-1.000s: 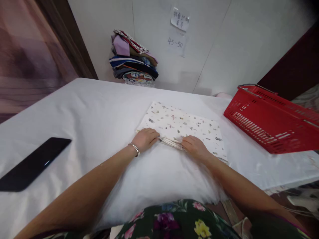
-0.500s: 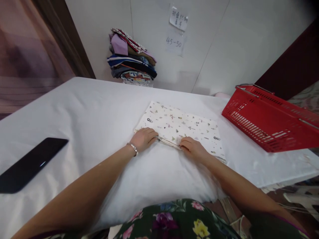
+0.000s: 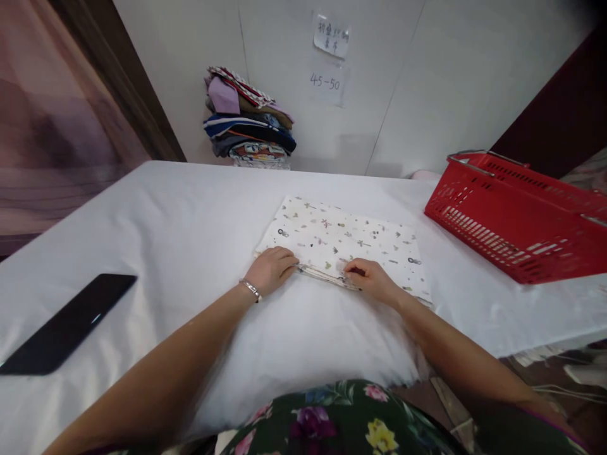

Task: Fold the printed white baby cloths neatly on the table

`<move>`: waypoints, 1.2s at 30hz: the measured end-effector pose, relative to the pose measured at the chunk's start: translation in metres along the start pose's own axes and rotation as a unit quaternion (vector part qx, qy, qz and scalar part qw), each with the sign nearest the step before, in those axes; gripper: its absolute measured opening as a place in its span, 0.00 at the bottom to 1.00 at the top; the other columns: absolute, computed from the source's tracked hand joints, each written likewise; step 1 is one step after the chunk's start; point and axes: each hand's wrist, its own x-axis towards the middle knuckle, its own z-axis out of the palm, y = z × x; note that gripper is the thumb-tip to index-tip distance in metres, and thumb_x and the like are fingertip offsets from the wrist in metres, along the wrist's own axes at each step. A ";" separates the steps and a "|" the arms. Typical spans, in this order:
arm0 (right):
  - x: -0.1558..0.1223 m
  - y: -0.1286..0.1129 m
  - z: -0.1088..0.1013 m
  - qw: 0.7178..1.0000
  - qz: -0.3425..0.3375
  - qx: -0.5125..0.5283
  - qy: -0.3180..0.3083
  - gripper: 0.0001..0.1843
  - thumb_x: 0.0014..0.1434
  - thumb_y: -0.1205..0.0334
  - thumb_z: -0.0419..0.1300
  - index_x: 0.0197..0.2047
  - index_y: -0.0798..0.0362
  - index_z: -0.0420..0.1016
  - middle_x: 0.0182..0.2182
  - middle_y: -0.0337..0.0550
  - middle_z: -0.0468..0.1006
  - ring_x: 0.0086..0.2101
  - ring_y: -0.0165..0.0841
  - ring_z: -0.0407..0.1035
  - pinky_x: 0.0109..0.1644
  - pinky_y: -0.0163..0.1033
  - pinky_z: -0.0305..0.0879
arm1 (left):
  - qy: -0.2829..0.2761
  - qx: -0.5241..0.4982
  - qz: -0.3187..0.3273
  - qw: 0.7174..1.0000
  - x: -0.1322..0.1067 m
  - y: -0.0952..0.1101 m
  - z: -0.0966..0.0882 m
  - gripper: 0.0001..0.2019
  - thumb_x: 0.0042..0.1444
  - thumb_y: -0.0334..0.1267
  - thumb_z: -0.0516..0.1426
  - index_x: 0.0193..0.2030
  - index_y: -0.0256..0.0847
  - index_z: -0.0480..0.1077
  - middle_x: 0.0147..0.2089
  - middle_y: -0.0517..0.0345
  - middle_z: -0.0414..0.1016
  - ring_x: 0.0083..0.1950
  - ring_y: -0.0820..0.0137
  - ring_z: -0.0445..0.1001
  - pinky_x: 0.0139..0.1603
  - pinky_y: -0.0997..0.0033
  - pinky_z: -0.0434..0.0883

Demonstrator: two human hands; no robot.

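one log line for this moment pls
left hand gripping folded cloth near edge | right hand pinching same edge | red basket right | phone left

red basket (image 3: 521, 218) blocks right; left open.

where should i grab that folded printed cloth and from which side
Probably its near edge, from the person's side. The folded cloth lies flat on the table, and its stacked layers show along that edge, where one can get under. The left hand and right hand close on it there.
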 end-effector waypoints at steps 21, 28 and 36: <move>-0.009 -0.002 -0.001 0.946 -0.214 -0.230 0.082 0.14 0.59 0.70 0.46 0.37 0.50 0.72 0.39 0.47 0.73 0.40 0.36 0.64 0.41 0.43 0.64 | -0.007 -0.004 -0.004 1.000 0.003 -0.001 -0.002 0.11 0.59 0.39 0.48 0.42 0.40 0.69 0.40 0.53 0.73 0.41 0.67 0.70 0.41 0.64 0.67; -0.008 -0.002 0.007 0.944 -0.208 -0.250 0.059 0.15 0.55 0.74 0.48 0.34 0.51 0.74 0.45 0.46 0.71 0.43 0.38 0.63 0.42 0.44 0.62 | -0.015 -0.012 -0.001 1.000 0.002 -0.005 0.001 0.11 0.59 0.39 0.48 0.43 0.41 0.69 0.40 0.53 0.73 0.42 0.67 0.69 0.41 0.64 0.66; -0.006 -0.008 0.010 0.940 -0.183 -0.285 0.034 0.10 0.58 0.66 0.51 0.33 0.53 0.73 0.46 0.48 0.70 0.44 0.39 0.62 0.43 0.46 0.61 | -0.014 -0.013 -0.003 1.000 0.001 -0.006 0.003 0.12 0.60 0.39 0.47 0.43 0.41 0.69 0.41 0.53 0.73 0.43 0.67 0.69 0.42 0.65 0.65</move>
